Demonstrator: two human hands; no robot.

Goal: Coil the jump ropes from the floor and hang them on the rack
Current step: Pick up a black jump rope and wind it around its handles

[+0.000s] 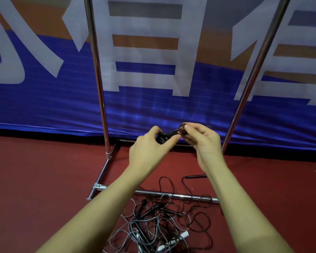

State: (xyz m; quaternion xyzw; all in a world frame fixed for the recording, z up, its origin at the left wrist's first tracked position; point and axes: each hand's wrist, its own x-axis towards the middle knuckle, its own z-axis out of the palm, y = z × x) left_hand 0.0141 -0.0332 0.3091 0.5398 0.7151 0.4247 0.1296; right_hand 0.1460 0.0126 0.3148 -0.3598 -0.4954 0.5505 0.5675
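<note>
Holding one small coiled jump rope (167, 136) up in front of the rack (102, 114), between its two poles. Left hand (150, 148) curled round the dark bundle, fingers bent tight. Right hand (202, 141) pinched the rope's loops with fingertips closed. Tangled pile of jump ropes (159, 223) lay on the red floor (44, 179) beside the rack's bottom bar.
</note>
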